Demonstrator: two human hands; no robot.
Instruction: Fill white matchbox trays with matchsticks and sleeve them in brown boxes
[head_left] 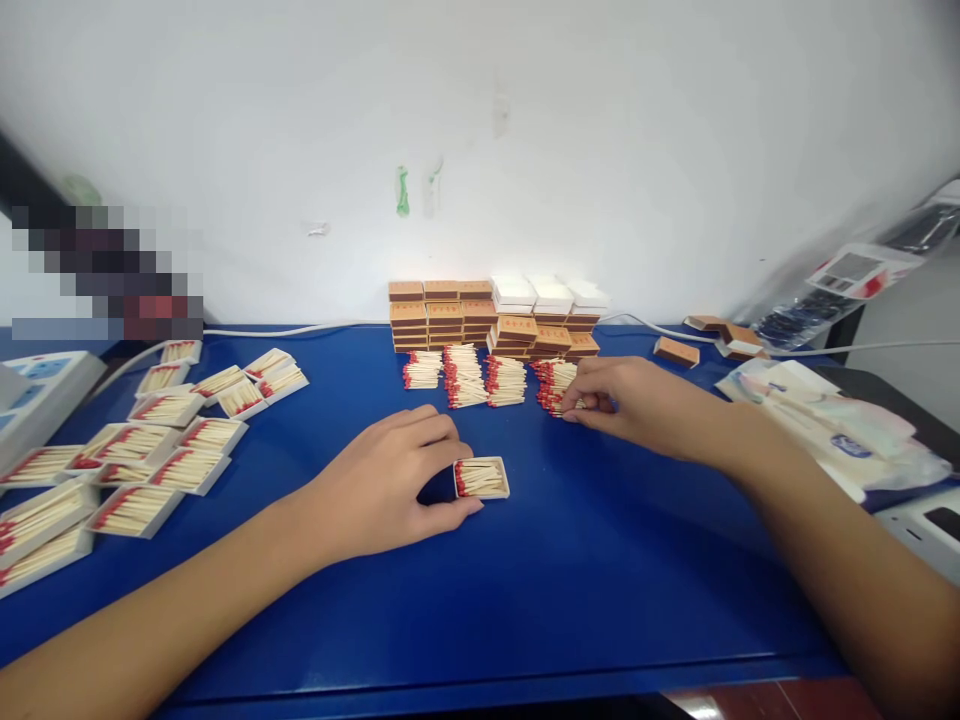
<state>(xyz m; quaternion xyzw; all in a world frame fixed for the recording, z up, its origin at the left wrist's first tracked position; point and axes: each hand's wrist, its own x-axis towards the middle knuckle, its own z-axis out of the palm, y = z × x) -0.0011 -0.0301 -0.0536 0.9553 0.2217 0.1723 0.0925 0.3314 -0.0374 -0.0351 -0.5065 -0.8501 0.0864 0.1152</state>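
White, open matchbox tray (505,480), filled with red-tipped wooden matches (480,478), lies centrally on the glossy blue surface (525,600). Your left grip (382,480) curves around its left end, thumb on the near side; whether you are clasping it cannot be told. Your right grip (637,405) has its fingertips drawn together at the rightmost of four match piles (553,385); whether you pinch any is hidden. Beyond these piles stand stacked brown cardboard matchboxes (442,325); more filled white trays (169,516) sit left.
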